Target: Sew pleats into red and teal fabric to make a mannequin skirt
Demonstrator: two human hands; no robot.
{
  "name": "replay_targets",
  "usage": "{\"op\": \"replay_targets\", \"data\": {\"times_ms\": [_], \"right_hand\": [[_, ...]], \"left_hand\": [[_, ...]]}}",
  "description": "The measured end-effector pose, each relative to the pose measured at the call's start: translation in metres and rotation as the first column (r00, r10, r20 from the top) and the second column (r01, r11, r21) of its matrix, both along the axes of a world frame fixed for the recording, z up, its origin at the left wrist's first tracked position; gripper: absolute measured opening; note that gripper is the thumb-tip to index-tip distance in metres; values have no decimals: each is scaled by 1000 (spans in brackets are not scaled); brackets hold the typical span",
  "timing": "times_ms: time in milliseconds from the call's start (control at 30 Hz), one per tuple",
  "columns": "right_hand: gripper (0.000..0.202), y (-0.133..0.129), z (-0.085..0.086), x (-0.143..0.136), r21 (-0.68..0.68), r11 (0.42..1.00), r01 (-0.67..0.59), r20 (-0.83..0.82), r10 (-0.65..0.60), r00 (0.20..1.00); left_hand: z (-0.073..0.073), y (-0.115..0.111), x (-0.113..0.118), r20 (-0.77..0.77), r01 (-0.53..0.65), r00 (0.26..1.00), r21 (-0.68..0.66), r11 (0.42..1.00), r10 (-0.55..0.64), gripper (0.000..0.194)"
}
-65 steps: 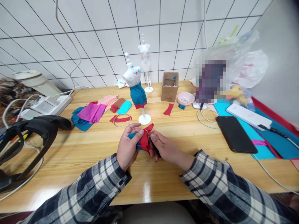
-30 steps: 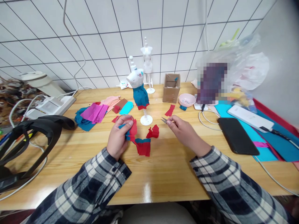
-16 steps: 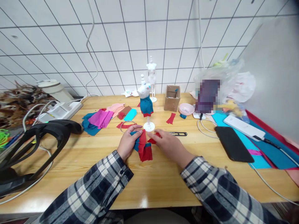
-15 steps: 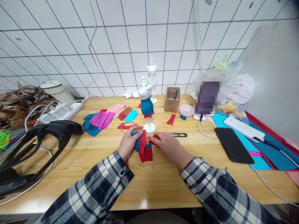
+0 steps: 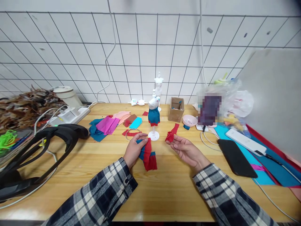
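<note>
My left hand (image 5: 135, 150) is closed on a piece of blue and red cloth (image 5: 150, 160), which hangs over the table toward me. My right hand (image 5: 188, 150) pinches a small crumpled red cloth scrap (image 5: 169, 137) at its fingertips, apart from the left hand. Behind that scrap lies another red strip (image 5: 175, 128). Between and beyond my hands stands a small white doll mannequin (image 5: 154, 103) dressed in a blue skirt with a red hem (image 5: 154, 116). Its round white base (image 5: 153, 135) rests on the table.
A second mannequin (image 5: 159, 82), a cardboard box (image 5: 176, 110) and a pink bowl (image 5: 190, 120) stand at the back. Coloured cloth pieces (image 5: 108, 125) and a metal ring (image 5: 129, 134) lie left. A black headset (image 5: 70, 135) is far left; a phone (image 5: 237, 158) and power bank (image 5: 245, 138) lie right.
My right hand has moved right, away from the left hand's cloth, taking the red scrap with it and turning palm upward. The view has tilted up. The black snips no longer show.
</note>
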State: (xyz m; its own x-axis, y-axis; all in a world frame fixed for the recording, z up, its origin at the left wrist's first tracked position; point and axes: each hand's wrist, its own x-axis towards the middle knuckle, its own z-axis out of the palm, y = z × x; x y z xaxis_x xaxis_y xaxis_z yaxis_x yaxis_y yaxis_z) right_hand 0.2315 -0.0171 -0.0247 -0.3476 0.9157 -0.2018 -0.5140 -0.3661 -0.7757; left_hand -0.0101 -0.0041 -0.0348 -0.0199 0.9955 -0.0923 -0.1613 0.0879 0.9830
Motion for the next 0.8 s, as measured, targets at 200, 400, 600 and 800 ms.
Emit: {"op": "replay_targets", "data": {"times_ms": [200, 400, 600, 800], "right_hand": [[28, 3, -2, -2, -100, 985, 138, 51, -134, 990], [38, 8, 1, 3, -58, 979, 193, 93, -187, 978], [29, 65, 43, 15, 487, 842, 233, 599, -516, 612], [36, 156, 76, 28, 732, 674, -103, 675, -737, -24]], "left_hand": [[0, 0, -1, -21, -9, 1000, 4, 1000, 9, 42], [1, -1, -1, -58, -13, 998, -3, 1000, 13, 43], [3, -1, 2, -21, 14, 1000, -10, 1000, -14, 41], [4, -2, 0, 56, 53, 997, -4, 999, -53, 44]]}}
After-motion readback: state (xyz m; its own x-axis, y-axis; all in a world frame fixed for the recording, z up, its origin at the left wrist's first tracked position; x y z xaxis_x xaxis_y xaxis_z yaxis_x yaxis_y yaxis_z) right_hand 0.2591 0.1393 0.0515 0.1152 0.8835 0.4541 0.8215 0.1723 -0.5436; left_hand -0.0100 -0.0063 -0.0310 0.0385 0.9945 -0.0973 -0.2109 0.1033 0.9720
